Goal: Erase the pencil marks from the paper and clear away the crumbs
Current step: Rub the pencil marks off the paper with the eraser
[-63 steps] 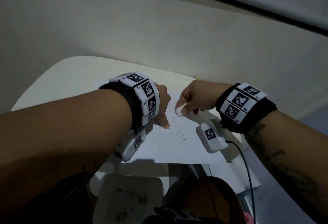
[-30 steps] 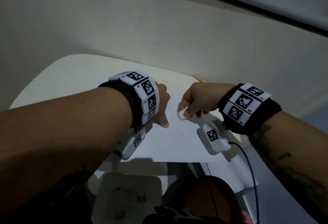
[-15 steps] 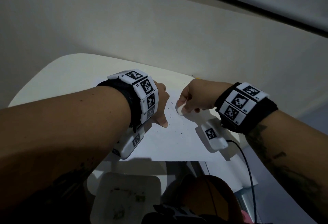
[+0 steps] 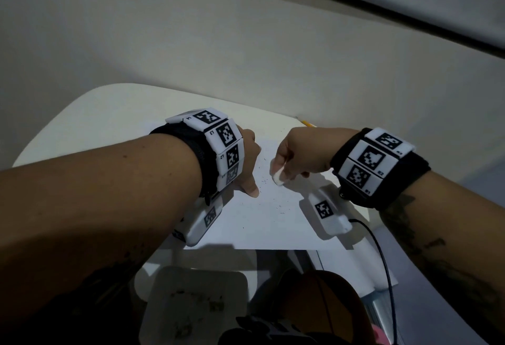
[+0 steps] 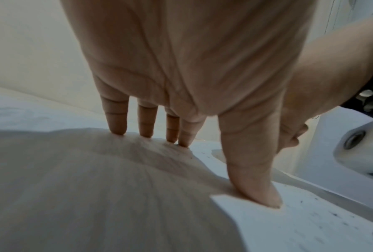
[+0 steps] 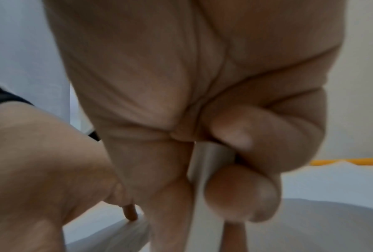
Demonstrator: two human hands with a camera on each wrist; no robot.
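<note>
A white sheet of paper (image 4: 262, 221) lies on a small white table (image 4: 109, 120), dotted with dark eraser crumbs (image 4: 281, 208). My left hand (image 4: 247, 167) presses down on the paper's left part with straight fingers and thumb (image 5: 257, 187). My right hand (image 4: 297, 158) pinches a white eraser (image 4: 278, 176) between thumb and curled fingers, with its tip on the paper. In the right wrist view the eraser (image 6: 211, 163) shows as a pale slab between thumb and fingertips. More crumbs (image 5: 336, 214) lie on the paper to the right of my left thumb.
A yellow pencil (image 4: 307, 122) lies at the table's far edge by the wall. A white tray (image 4: 164, 290) with dark debris sits below the table's near edge. A black cable (image 4: 382, 249) runs from my right wrist camera. The wall stands close behind.
My right hand has rubbed the eraser back and forth over a small spot in the paper's middle. My left hand has stayed pressed in place.
</note>
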